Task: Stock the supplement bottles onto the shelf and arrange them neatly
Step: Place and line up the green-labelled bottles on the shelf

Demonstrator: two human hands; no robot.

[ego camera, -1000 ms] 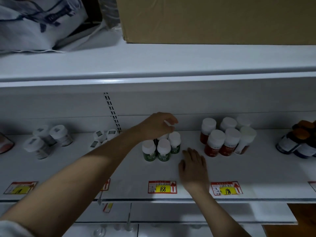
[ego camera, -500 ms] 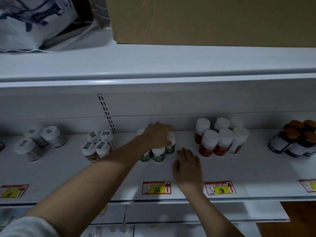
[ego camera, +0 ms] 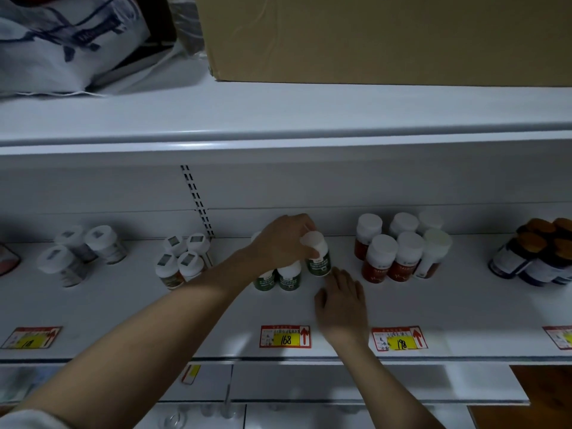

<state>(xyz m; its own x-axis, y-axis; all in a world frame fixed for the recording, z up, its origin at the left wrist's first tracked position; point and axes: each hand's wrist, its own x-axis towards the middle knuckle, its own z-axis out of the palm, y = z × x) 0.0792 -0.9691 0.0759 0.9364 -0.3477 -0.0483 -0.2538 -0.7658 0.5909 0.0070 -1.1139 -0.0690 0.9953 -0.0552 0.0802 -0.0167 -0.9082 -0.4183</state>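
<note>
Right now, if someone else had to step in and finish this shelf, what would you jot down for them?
Left hand: fingers grip the white cap of a green-label bottle at the right of the green group, apparently still settling it.
Right hand: flat on the shelf just in front of that bottle, holding nothing.
Done: two green-label bottles stand in front above the 168 tag; red-label bottles grouped above the 198 tag.
Left: release the held bottle, then square up the green rows.

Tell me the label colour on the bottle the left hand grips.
Dark green, with a white cap; the head view shows the bottle.
</note>
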